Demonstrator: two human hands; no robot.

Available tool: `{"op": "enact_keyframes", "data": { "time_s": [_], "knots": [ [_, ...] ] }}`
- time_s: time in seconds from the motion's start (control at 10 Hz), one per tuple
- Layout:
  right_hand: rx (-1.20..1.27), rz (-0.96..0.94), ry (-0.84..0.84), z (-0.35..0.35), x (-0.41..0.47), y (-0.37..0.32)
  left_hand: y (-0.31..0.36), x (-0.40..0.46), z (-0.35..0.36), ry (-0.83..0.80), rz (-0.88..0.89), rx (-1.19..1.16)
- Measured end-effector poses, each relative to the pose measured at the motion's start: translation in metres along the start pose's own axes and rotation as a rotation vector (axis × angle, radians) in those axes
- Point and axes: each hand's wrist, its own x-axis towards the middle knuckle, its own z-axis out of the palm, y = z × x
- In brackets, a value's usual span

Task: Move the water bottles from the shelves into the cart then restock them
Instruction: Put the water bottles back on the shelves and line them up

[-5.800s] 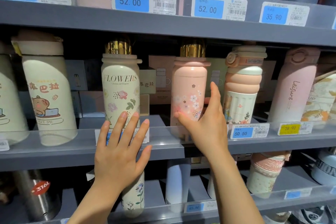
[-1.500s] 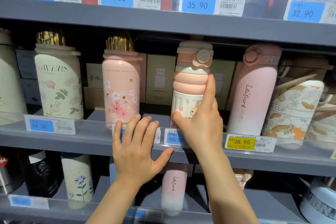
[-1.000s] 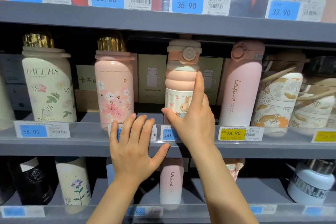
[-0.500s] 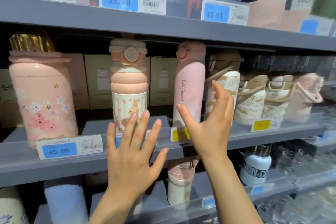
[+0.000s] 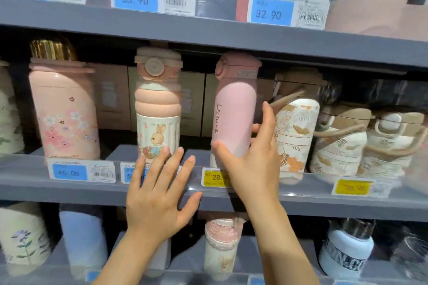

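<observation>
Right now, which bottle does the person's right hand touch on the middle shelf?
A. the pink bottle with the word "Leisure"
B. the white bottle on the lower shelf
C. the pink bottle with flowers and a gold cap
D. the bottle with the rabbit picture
A: the right hand wraps thumb and fingers around the lower part of the pink "Leisure" bottle, while the left hand lies flat against the shelf edge below the rabbit bottle.

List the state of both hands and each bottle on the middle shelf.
Left hand: open, fingers spread flat on the shelf's front rail.
Right hand: thumb and fingers curled round the Leisure bottle.
Leisure bottle: tilted, lid closed.
Rabbit bottle: upright, untouched, lid closed.
Pink flower bottle: upright, gold cap on.
Leaf-print bottle: on the shelf, strap attached.
</observation>
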Motion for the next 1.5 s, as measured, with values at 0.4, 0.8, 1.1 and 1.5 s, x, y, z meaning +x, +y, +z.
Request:
{"op": "enact_keyframes", "data": {
  "time_s": [0.4, 0.8, 1.1, 1.5],
  "knots": [
    [0.106, 0.058, -0.157, -0.009, 0.006, 0.001, 0.000, 0.000, -0.001, -0.010, -0.014, -0.002],
    [-0.144, 0.051, 0.029, 0.011, 0.005, -0.017, 0.000, -0.001, 0.001, 0.004, -0.009, -0.016],
    [0.144, 0.220, -0.213, -0.005, 0.029, -0.010, -0.001, -0.002, 0.002, 0.014, -0.003, -0.017],
    [-0.175, -0.072, 0.054, 0.013, -0.007, -0.014, -0.001, -0.001, 0.000, 0.015, -0.009, -0.026]
  ]
}}
